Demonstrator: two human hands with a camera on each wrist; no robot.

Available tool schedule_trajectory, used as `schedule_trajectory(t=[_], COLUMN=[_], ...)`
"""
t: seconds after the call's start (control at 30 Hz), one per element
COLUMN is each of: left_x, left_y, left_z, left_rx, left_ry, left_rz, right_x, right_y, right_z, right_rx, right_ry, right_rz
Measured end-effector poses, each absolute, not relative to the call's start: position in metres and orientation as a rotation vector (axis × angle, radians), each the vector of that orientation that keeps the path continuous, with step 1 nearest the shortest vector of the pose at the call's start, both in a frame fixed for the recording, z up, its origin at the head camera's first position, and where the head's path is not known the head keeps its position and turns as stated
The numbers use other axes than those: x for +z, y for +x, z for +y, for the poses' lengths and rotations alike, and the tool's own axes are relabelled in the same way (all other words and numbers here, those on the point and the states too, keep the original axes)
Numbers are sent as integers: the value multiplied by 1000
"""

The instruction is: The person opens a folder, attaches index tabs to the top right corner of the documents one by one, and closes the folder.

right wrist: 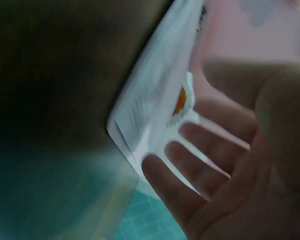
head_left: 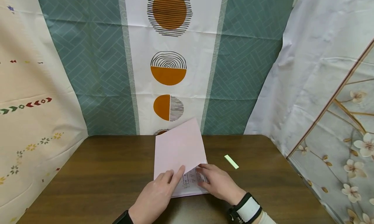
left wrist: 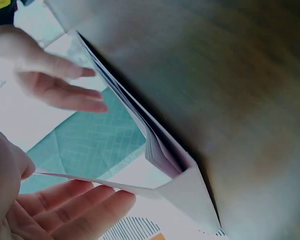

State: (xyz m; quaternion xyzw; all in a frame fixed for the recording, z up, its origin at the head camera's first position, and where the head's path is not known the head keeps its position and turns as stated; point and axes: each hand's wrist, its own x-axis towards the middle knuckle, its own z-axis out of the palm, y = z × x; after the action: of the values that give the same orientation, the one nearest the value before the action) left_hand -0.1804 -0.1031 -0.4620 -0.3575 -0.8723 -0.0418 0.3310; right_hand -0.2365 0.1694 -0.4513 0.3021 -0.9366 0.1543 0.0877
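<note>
A booklet (head_left: 191,185) with a pink cover and printed white pages lies near the table's front edge. Its pink cover (head_left: 178,146) is lifted and slants up and back. My left hand (head_left: 159,191) pinches the cover near its lower left; in the left wrist view the cover's edge (left wrist: 90,180) runs between thumb and fingers (left wrist: 85,207). Over the right side of the printed page hovers my right hand (head_left: 219,181), its fingers (right wrist: 200,145) spread and loosely bent, with nothing held. Whether a fingertip touches the page's edge cannot be told.
A small pale green strip (head_left: 231,161) lies on the brown wooden table (head_left: 117,162), right of the booklet. Behind the table hangs a teal and white patterned curtain (head_left: 99,71). Other patterned cloths hang at the left (head_left: 32,120) and right (head_left: 309,87).
</note>
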Motion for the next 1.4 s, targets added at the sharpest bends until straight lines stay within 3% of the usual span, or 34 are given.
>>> schedule_trajectory(t=[0.13,0.9,1.4], left_x=[-461,-445,-440], left_y=[-178,-176,-173], left_z=[-105,-139,-157], left_rx=[-169,-320,-156], left_ry=[-935,-680,-749], left_rz=[-2268,-2261,-1872], right_x=[-457,-458,-458], right_y=[-237,-235,-234], right_z=[166,159,159], right_rx=[361,263,252], right_ry=[1023,990,974], right_rz=[-2831,-2879,-2885])
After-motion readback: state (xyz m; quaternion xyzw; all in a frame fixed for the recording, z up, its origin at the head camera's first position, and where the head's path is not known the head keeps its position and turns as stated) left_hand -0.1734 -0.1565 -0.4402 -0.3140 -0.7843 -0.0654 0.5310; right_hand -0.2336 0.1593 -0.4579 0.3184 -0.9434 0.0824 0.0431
